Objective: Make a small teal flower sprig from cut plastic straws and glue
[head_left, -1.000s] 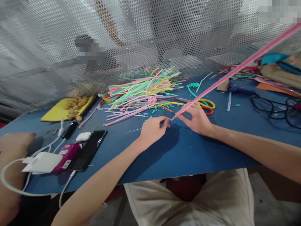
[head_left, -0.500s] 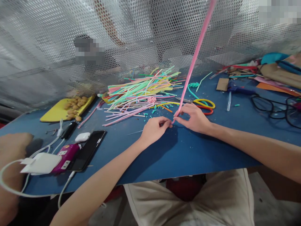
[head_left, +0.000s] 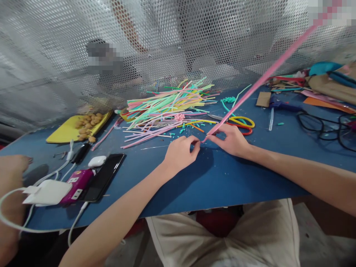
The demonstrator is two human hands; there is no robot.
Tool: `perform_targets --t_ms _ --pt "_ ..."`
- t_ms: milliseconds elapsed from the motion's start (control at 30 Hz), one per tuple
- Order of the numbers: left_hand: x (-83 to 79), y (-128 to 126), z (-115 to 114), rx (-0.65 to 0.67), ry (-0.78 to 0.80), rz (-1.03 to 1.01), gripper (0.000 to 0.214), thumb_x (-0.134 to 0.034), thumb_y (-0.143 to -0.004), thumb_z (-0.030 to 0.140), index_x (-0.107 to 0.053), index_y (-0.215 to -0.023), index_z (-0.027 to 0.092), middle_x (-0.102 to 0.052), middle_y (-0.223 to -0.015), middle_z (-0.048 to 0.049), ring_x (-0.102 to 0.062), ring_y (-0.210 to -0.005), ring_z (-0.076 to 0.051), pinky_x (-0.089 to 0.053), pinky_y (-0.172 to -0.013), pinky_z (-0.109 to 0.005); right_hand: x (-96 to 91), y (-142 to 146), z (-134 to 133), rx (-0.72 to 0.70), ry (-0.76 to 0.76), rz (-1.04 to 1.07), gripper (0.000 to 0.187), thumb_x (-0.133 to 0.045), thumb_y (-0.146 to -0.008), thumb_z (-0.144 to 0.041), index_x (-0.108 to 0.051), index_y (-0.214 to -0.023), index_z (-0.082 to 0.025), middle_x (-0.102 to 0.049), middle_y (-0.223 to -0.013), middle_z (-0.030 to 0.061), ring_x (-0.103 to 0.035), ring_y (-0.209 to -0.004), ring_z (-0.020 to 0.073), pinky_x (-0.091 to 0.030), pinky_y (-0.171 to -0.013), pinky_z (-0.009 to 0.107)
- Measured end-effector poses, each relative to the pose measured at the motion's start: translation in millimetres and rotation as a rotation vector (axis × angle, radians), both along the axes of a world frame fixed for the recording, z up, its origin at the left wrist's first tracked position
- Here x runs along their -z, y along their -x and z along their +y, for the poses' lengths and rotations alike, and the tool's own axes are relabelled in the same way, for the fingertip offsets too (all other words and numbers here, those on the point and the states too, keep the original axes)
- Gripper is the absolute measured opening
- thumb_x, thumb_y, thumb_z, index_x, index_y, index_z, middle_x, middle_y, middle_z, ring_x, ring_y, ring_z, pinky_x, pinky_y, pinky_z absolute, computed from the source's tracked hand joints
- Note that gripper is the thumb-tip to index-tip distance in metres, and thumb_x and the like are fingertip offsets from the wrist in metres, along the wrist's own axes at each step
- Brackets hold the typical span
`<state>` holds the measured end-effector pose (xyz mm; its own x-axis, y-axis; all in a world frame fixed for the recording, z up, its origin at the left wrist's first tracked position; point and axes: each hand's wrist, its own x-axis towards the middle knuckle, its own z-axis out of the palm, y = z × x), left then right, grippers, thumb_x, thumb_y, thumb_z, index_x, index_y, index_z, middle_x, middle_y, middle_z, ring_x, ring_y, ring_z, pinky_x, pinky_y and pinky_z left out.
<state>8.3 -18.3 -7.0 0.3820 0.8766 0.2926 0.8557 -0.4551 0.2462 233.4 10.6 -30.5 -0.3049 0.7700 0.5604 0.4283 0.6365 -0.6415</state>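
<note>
A long pink pipe cleaner (head_left: pixel 260 82) slants from my fingers up to the upper right. Thumb and index finger of my right hand (head_left: pixel 232 141) pinch it near its lower end. Just left of that, my left hand (head_left: pixel 182 154) is closed in a pinch at the pipe cleaner's tip; its fingertips partly hide the contact. A thin wire-like strand (head_left: pixel 154 147) sticks out leftward from behind my left hand. Beyond my hands lie scissors (head_left: pixel 241 121) with yellow and red handles, a small pink twisted piece (head_left: pixel 179 117) and a heap of pastel pipe cleaners (head_left: pixel 169 102).
On the left are a phone (head_left: pixel 107 178), a purple power strip (head_left: pixel 79 185), a white charger (head_left: pixel 51 192), cables and another person's arm (head_left: pixel 11 185). Brown balls lie on a yellow pad (head_left: pixel 62 129). A glue gun (head_left: pixel 286 105) sits right; a mesh panel (head_left: pixel 167 37) stands behind.
The pink pipe cleaner has swung from steep to a lower slant, its far end moving right. Both hands stay close together; my left hand has shifted slightly left.
</note>
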Motion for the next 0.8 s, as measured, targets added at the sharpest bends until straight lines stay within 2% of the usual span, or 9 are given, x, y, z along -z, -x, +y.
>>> perform_targets --t_ms 200,333,567,800 --pt "2.3 0.6 1.7 0.010 -0.069 0.123 0.025 -0.058 -0.098 0.042 -0.075 -0.109 0.027 -0.079 -0.092 -0.0030 -0.072 -0.091 -0.023 -0.051 -0.074 -0.031 1.6 -0.4 -0.8 0.009 -0.041 0.018 0.023 -0.068 -0.094 -0.042 -0.076 -0.093 -0.021 -0.076 -0.091 0.0048 -0.070 -0.082 0.0205 -0.054 -0.079 0.036" --pt "0.5 -0.3 2.1 -0.028 -0.097 0.188 0.027 -0.058 -0.099 0.047 -0.076 -0.109 0.029 -0.078 -0.089 -0.0037 -0.074 -0.089 -0.023 -0.049 -0.069 -0.030 3.6 0.6 0.7 0.026 -0.052 0.023 0.020 -0.071 -0.092 -0.039 -0.077 -0.092 -0.019 -0.076 -0.088 0.0046 -0.071 -0.082 0.0208 -0.055 -0.076 0.035" --pt "3.2 -1.0 4.2 -0.056 -0.094 0.165 0.023 -0.058 -0.100 0.046 -0.076 -0.106 0.033 -0.081 -0.098 0.0008 -0.076 -0.092 -0.022 -0.048 -0.067 -0.029 6.6 2.9 1.6 -0.014 0.052 0.103 0.019 -0.071 -0.091 -0.038 -0.075 -0.091 -0.020 -0.075 -0.084 0.0027 -0.070 -0.075 0.0171 -0.057 -0.071 0.031" --pt "9.5 0.1 6.6 -0.039 -0.159 0.158 0.028 -0.052 -0.103 0.047 -0.076 -0.102 0.031 -0.082 -0.100 0.0024 -0.077 -0.088 -0.021 -0.044 -0.061 -0.030 8.2 4.6 4.0 -0.062 0.125 0.131 0.022 -0.075 -0.088 -0.040 -0.074 -0.094 -0.019 -0.075 -0.094 0.0059 -0.070 -0.083 0.0191 -0.059 -0.069 0.032"
